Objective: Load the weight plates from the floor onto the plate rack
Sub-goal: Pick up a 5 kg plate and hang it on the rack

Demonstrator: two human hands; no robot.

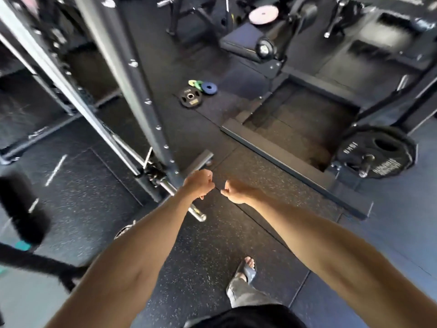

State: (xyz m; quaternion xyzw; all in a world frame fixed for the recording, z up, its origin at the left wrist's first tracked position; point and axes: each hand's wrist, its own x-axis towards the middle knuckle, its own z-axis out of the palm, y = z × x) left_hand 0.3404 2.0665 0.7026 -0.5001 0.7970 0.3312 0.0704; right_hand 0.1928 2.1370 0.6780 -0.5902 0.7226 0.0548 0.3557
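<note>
Left hand [199, 183] and right hand [236, 191] empty, fingers curled, close together. Plates on floor at 12 o'clock, well apart from hands: black plate [190, 97], blue plate [209, 86] at its 1 o'clock. Judged: rigid; black heavier, grip by rim; blue light, pinch edge

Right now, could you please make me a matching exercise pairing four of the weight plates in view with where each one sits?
Things:
1. blue plate
2. small black plate
3. large black plate
4. pale pink plate

Places:
A. upright on a peg, at the right
B. up on equipment at the far end
C. flat on the floor, just nearer than the coloured plates
D. flat on the floor, just right of the green plate

Pairs: 1-D, 2-C, 3-A, 4-B.
</note>
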